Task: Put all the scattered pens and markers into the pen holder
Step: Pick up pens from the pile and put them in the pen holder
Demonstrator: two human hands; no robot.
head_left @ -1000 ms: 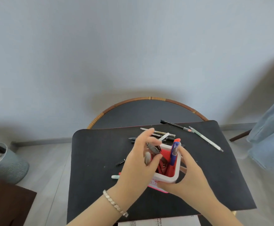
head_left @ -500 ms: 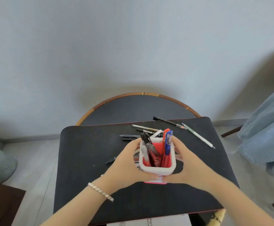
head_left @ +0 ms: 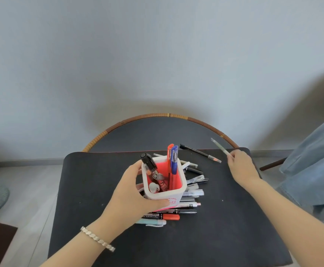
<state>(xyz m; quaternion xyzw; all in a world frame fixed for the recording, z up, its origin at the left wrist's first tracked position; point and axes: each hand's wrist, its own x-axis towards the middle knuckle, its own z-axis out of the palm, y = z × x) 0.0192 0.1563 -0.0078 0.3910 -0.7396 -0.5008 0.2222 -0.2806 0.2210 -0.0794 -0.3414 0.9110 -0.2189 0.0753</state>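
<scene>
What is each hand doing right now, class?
Left hand: closed around the white pen holder.
Right hand: closed on a pale green pen.

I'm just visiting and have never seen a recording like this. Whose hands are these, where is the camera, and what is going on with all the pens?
There is no machine here: these are a person's two bare hands, filmed by one wide-angle camera worn on the head, looking forward and down. That is why the arms reach in from the bottom edge.

The left hand, with a bracelet at its wrist, wraps around a white pen holder with a red inside, already holding several pens. The right hand has a grip on a pale green pen, raised at the far right.

On the black mat a pile of pens and markers lies behind and beside the holder, and a black pen lies farther back. So plenty are not yet in the holder.
</scene>
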